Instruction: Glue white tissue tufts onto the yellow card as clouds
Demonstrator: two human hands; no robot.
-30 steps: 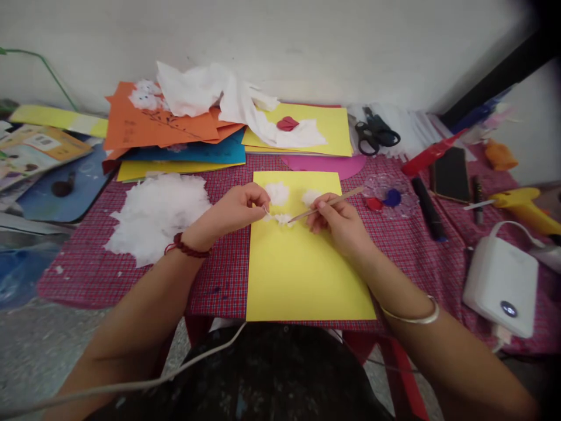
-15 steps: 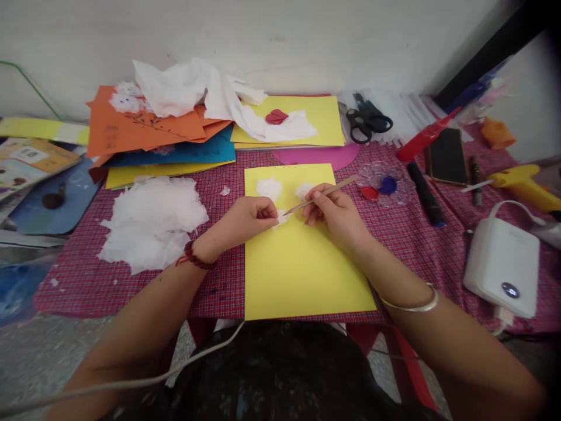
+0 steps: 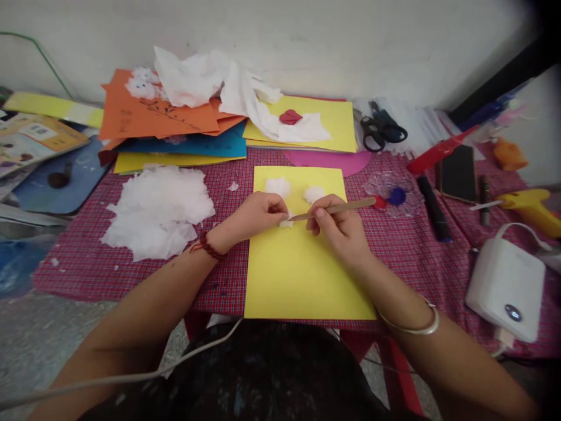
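A sheet of yellow paper (image 3: 302, 275) lies in front of me with two white tissue tufts (image 3: 277, 186) near its top. My left hand (image 3: 265, 215) is closed in a pinch at a small piece of white tissue (image 3: 286, 223) over the sheet, its fingertips partly hiding it. Between the thumb and fingers of my right hand (image 3: 342, 227) is a flat wooden stick (image 3: 357, 204), held like a pen. The stick's thin tip points left and meets the tissue piece by the left fingertips.
A pile of torn white tissue (image 3: 160, 204) lies left. Behind are orange cards (image 3: 162, 117), crumpled tissue (image 3: 188, 79) and scissors (image 3: 381, 128). To the right sit a clear dish (image 3: 409, 196), a black marker (image 3: 433, 207), a yellow glue gun (image 3: 530, 204) and a white power bank (image 3: 506, 280).
In my right hand the wooden stick has tilted closer to level, with its broad side now showing. My left hand stays pinched at the tissue. The whole view has shifted slightly.
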